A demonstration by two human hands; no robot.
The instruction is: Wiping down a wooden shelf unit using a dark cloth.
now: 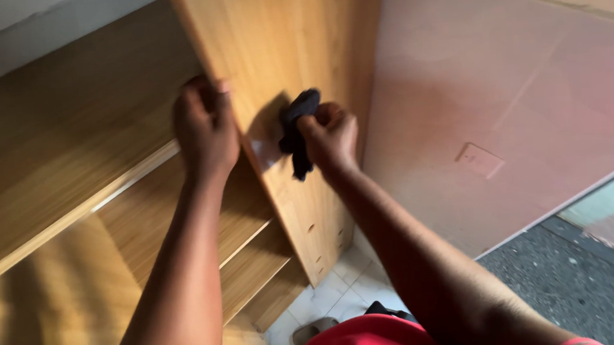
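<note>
Dark cloth (296,133), bunched up, sits in the right hand (332,135), which is clenched around it and presses it against the broad face of a tall wooden side panel (289,42). Part of the cloth sticks up above the fingers and part hangs down below the fist. Just left of the cloth, a pale, shiny patch (267,150) shows on the panel's surface.

Over on the left, the left hand (205,126) grasps the near edge of the same panel, fingers curled around it, thumb side toward the camera. Both forearms reach up from the bottom of the view toward the panel.

Left of the panel, wooden shelves (66,177) of the same light brown grain run away toward the left, with lower shelves stepping down beneath them. On the right of the panel stands a pinkish board (505,91) with a small rectangular plate (480,159) set into it. Down below lie white floor tiles (344,279) close to the panel's foot and grey speckled ground (578,282) farther right. A red garment (368,343) shows at the bottom edge.
</note>
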